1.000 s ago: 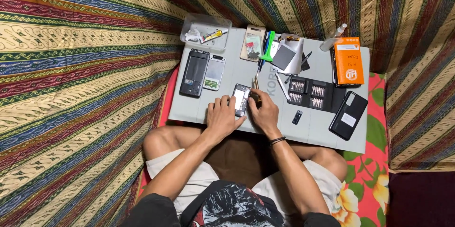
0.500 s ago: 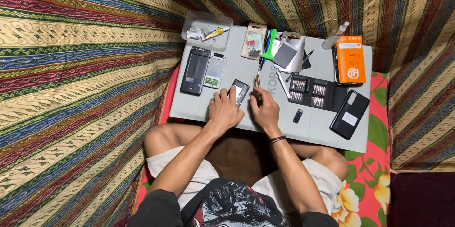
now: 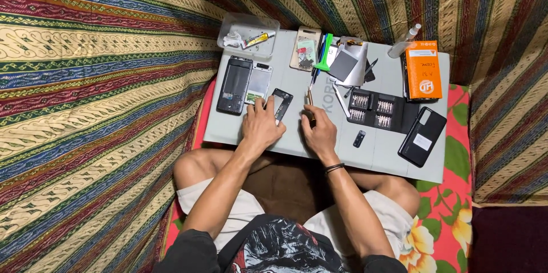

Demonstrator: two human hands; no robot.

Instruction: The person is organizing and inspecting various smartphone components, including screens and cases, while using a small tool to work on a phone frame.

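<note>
Fingers of the left hand [image 3: 261,126] grip a dark phone frame [image 3: 281,103] on the grey surface [image 3: 388,153]; the right hand [image 3: 318,131] pinches a screwdriver [image 3: 310,104].

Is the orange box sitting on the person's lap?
No, the orange rectangular box lies on the grey work mat, at its far right corner, away from both hands.

A smooth matt grey mat [image 3: 285,142] lies on woven striped cloth [image 3: 103,79]; the black phone frame [image 3: 281,104] looks plastic.
</note>
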